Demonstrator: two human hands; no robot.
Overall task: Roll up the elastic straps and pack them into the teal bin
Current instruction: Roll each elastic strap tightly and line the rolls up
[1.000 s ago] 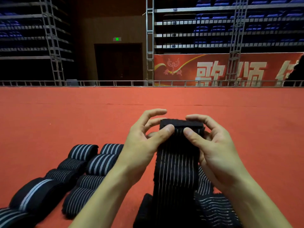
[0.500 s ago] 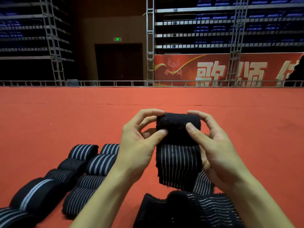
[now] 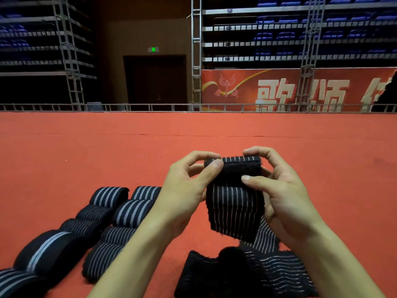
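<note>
Head view, setting: A person works over a red carpet floor (image 3: 86, 160) in an arena, with a red banner (image 3: 279, 89) and rows of blue seats (image 3: 300, 35) behind.

Strap: A black strap (image 3: 234, 205) with thin white stripes is held in the air between both hands. Its top end is wound into a small roll, and its free tail hangs down towards the person.

Left hand: The left hand (image 3: 182, 190) pinches the roll's left end, thumb in front and curled fingers (image 3: 199, 155) behind.

Right hand: The right hand (image 3: 285, 201) pinches the right end. Its thumb presses the front of the roll and its fingers (image 3: 257, 151) curl over the top.

Key relation: The roll's long axis runs left to right from one hand to the other. The unrolled length lies straight below it, so each turn likely draws the tail upward. Neither hand looks nearer.

Finished work: The rolled straps (image 3: 126, 211) lie in two rows on the floor to the left.

Waiting: The loose straps (image 3: 257, 274) sit heaped just below the hanging tail.

Teal bin: Not in view.

Progress: Rolling appears midway, and packing is not yet begun.
</note>
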